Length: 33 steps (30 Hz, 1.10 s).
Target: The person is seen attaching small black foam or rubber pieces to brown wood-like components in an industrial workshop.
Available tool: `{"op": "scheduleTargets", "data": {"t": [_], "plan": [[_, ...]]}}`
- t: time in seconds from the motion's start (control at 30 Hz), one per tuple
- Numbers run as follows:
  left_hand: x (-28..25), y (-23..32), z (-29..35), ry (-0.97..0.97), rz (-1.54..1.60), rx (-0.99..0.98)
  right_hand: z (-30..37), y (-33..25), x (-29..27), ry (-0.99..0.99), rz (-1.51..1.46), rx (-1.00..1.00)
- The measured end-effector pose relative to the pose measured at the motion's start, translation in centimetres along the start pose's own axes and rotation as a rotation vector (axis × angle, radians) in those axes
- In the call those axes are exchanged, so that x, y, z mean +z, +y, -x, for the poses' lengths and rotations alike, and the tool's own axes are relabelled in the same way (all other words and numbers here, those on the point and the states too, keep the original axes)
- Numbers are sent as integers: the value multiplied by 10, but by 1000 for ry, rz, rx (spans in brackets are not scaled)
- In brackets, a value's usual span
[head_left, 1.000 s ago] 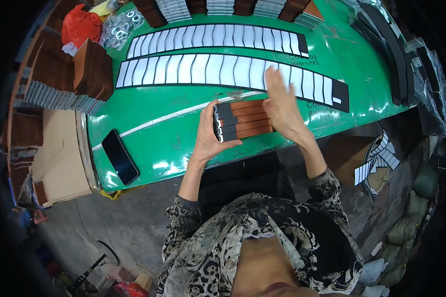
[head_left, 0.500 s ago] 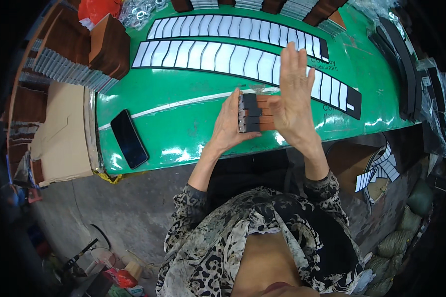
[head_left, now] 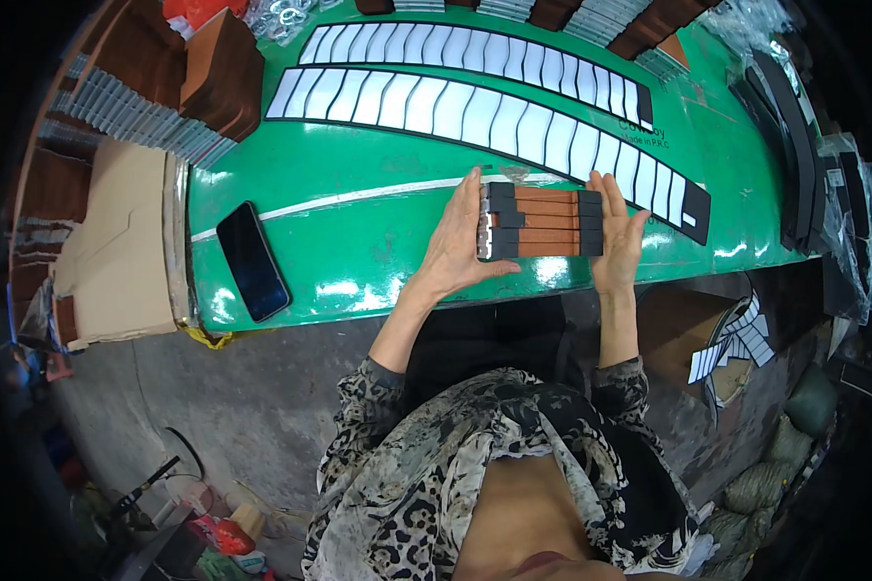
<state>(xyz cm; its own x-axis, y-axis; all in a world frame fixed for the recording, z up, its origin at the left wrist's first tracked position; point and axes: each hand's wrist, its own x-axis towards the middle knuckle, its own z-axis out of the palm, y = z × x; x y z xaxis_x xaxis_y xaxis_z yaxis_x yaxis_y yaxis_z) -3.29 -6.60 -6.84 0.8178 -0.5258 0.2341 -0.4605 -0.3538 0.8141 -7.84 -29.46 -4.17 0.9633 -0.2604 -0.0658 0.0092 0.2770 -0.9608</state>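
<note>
Green tabletop (head_left: pixel 358 242); right of the phone (head_left: pixel 253 261), my left hand (head_left: pixel 451 242) clasps the brown stack (head_left: pixel 549 223), right hand (head_left: pixel 617 237) flat against its end: likely squaring, next needing even pressure.

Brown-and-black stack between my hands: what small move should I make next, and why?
Perhaps press your right hand gently inward against the brown-and-black stack: that hand lies open at the right end, your left hand grips the opposite end, and the black pieces' inner edges there look stepped.
</note>
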Motion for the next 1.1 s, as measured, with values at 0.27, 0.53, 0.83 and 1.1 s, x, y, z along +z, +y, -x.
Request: {"op": "scheduleTargets", "data": {"t": [0.27,0.53,0.83,1.1], "plan": [[-2,-1,4,-41,34,7,4,-4,4,-94,108,33],[-6,13,26,109,-67,108,2,-12,-15,-127,319,43],[15,28,37,210,41,25,18,-21,10,-55,350,138],[13,35,41,394,-86,40,21,-32,12,180,808,-551]]}}
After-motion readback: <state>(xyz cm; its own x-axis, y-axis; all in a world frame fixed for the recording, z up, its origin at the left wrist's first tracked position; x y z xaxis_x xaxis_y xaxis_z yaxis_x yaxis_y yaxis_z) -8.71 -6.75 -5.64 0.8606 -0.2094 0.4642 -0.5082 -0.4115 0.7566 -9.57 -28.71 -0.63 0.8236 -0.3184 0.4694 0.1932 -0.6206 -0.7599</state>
